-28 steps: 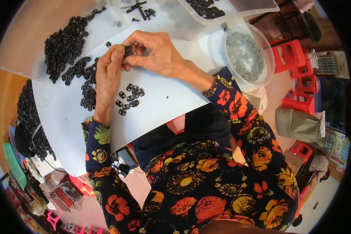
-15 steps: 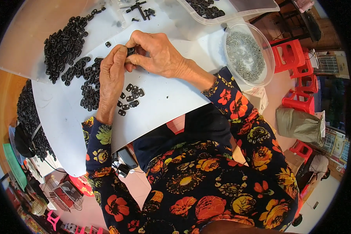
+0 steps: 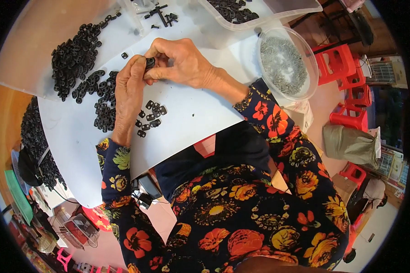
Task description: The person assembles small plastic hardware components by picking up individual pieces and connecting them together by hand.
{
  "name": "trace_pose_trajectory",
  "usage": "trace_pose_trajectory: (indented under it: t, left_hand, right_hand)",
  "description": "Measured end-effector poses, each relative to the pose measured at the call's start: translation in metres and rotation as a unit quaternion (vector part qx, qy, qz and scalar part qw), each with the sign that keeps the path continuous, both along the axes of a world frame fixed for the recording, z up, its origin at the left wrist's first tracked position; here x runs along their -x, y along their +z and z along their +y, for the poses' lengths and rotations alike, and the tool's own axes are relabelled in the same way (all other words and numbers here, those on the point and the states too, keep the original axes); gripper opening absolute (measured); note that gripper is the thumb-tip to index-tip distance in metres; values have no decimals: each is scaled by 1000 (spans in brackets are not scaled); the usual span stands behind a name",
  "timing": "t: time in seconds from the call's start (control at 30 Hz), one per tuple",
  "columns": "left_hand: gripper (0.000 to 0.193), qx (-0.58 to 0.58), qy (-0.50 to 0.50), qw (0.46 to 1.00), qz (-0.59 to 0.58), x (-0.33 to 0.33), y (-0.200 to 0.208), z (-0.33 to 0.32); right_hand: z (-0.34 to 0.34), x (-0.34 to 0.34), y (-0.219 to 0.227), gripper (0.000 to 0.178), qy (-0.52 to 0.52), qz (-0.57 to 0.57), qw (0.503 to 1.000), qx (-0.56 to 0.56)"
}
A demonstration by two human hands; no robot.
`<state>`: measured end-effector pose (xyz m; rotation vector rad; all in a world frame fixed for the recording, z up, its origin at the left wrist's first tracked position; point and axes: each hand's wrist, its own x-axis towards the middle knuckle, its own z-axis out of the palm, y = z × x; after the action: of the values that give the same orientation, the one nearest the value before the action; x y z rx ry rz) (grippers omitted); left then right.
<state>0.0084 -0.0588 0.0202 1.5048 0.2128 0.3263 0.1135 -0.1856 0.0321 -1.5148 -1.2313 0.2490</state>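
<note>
Between my two hands, over the white table (image 3: 177, 141), is a small black plastic cord lock (image 3: 149, 63). My left hand (image 3: 129, 88) pinches it from the left with thumb and fingers. My right hand (image 3: 183, 63) has its thumb and curled fingers closed on the right side of the same piece. Fingertips cover much of it. A lone black piece (image 3: 124, 55) lies just beyond my left hand. A small loose group of black pieces (image 3: 156, 110) rests nearer me, right of my left wrist. More black two-holed pieces (image 3: 105, 111) are heaped along that wrist's left side.
A large black heap (image 3: 75, 61) spreads at the far left by a translucent sheet or bin. Far right stand a clear bin (image 3: 278, 19) with black pieces and a round clear tub (image 3: 314, 68) of small metal springs. Red stools (image 3: 335, 63) stand beyond the table.
The held cord lock has turned slightly and shows more between my fingertips. Both hands stay nearly in place; the whole view has shifted a little.
</note>
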Motion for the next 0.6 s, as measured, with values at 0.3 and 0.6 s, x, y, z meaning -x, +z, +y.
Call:
trace_pose_trajectory:
  t: [0.3, 0.6]
  left_hand:
    - [36, -71, 13, 997, 25, -1, 3, 4]
    - [44, 94, 30, 989, -108, -14, -14, 19]
  right_hand:
    - [6, 6, -4, 9, 24, 118, 992, -37]
    - [-25, -66, 111, 13, -214, -347, 908, -97]
